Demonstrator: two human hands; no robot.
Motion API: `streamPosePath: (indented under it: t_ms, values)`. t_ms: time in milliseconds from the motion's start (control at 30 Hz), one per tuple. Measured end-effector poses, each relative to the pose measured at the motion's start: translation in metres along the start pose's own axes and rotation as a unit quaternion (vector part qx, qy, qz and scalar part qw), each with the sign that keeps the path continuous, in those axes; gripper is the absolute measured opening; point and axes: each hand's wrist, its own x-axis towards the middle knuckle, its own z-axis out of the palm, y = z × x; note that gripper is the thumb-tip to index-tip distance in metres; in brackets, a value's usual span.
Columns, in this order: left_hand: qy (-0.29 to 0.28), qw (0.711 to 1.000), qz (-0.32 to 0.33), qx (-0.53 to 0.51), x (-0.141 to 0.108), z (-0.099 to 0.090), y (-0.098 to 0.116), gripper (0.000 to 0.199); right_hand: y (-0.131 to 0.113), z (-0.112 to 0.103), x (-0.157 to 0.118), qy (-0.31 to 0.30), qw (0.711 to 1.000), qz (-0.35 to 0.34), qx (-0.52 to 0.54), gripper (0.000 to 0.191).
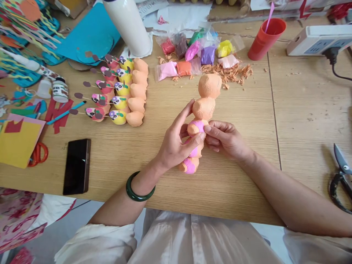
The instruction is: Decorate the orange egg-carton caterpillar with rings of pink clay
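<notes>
A row of several joined orange lumps point(206, 108), shaped like egg-carton cups, is held just above the table in front of me. Pink clay patches point(189, 165) cover part of the nearer lumps, while the two far ones are plain orange. My left hand point(178, 141), with a dark green bangle on the wrist, grips the row from the left, thumb on top. From the right, my right hand point(224, 137) pinches at the edge of the pink patch on the middle lump. Its fingers under the row are partly hidden.
Bagged coloured clay point(183, 68) and orange crumbs point(231, 73) lie behind the row, near a red cup point(266, 38). Decorated egg-carton rows point(118, 91) stand to the left, beyond a phone point(77, 167). Pruning shears point(342, 172) and a power strip point(320, 40) are on the right.
</notes>
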Motion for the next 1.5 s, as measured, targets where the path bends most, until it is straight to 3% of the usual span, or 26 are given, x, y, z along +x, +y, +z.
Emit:
streamPosePath:
  t_ms: [267, 400, 567, 733, 967, 1133, 1333, 1500]
  values:
    - [0.011, 0.998, -0.023, -0.056, 0.000, 0.004, 0.001, 0.085, -0.002, -0.003, 0.002, 0.004, 0.999, 0.012, 0.033, 0.051]
    - [0.044, 0.987, -0.090, -0.123, 0.009, 0.000, -0.001, 0.049, -0.007, -0.008, 0.005, 0.012, 0.996, 0.015, 0.083, 0.060]
    - [-0.044, 0.960, -0.186, -0.203, 0.019, -0.007, -0.008, 0.029, -0.009, -0.013, 0.008, -0.005, 0.995, 0.023, 0.098, 0.064]
    - [-0.089, 0.961, -0.189, -0.182, 0.017, -0.008, -0.009, 0.030, -0.008, -0.016, 0.007, -0.030, 0.995, 0.038, 0.085, 0.062]
    - [-0.036, 0.974, -0.126, -0.186, 0.010, 0.003, -0.004, 0.026, -0.006, -0.016, 0.007, -0.068, 0.993, 0.044, 0.086, 0.055]
    - [-0.050, 0.974, -0.114, -0.190, 0.008, 0.006, -0.001, 0.028, -0.006, -0.016, 0.005, -0.082, 0.989, 0.051, 0.110, 0.057]
    - [-0.023, 0.980, -0.093, -0.175, 0.003, 0.007, 0.004, 0.029, -0.005, -0.016, 0.005, -0.100, 0.989, 0.045, 0.095, 0.056]
    - [-0.101, 0.972, -0.116, -0.179, 0.002, 0.009, 0.004, 0.047, -0.003, -0.018, 0.003, -0.103, 0.991, 0.028, 0.085, 0.054]
